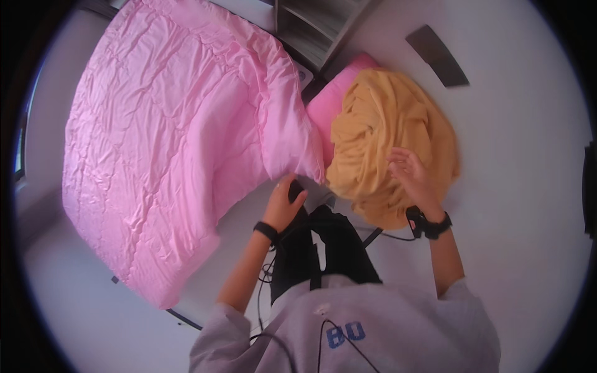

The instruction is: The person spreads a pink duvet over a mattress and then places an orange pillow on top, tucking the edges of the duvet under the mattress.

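My left hand [283, 204] is by the lower corner of a pink quilted comforter [186, 124], close to my dark trousers. Its thumb stands apart from the fingers, with a dark shape between them that I cannot tell from my trouser leg. Over a heaped mustard-yellow blanket [398, 118] is my right hand [413, 177], its fingers slightly bent and spread, gripping no fold that I can see. Whether it touches the cloth is unclear. Wrinkles cover the comforter, which spreads across the left side; its near edge is partly folded over.
Behind the yellow heap lies a bright pink piece of bedding [329, 102]. A grey wooden shelf unit [317, 28] stands at the far side. Toward the far right is a flat dark grey panel [437, 56]. Black cables [267, 273] hang around my lap and wrists.
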Demonstrator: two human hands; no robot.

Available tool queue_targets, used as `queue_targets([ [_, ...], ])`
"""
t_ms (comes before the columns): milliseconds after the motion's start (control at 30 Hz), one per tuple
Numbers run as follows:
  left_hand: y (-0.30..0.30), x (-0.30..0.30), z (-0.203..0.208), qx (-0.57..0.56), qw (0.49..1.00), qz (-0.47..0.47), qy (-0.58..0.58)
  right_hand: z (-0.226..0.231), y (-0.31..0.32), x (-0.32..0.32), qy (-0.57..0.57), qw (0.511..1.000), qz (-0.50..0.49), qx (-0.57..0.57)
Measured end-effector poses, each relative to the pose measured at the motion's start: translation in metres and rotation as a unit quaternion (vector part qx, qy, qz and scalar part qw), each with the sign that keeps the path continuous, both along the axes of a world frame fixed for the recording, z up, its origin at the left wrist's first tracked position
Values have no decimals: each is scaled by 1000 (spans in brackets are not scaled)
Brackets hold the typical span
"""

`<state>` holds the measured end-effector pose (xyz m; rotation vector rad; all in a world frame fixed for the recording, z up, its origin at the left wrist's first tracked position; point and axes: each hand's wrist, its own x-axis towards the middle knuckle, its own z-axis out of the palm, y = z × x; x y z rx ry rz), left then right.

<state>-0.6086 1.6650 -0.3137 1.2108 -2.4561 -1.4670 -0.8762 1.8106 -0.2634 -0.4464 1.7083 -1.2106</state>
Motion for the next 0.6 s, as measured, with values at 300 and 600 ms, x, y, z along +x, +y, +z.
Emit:
queue_targets([
  [300,-129,-146,-187,-93,978,-136,-128,-110,-220,-79,280,834,473,39],
  [600,-165,-154,-210,151,933,-176,-276,-244,-291,-92,376,572,685,249],
])
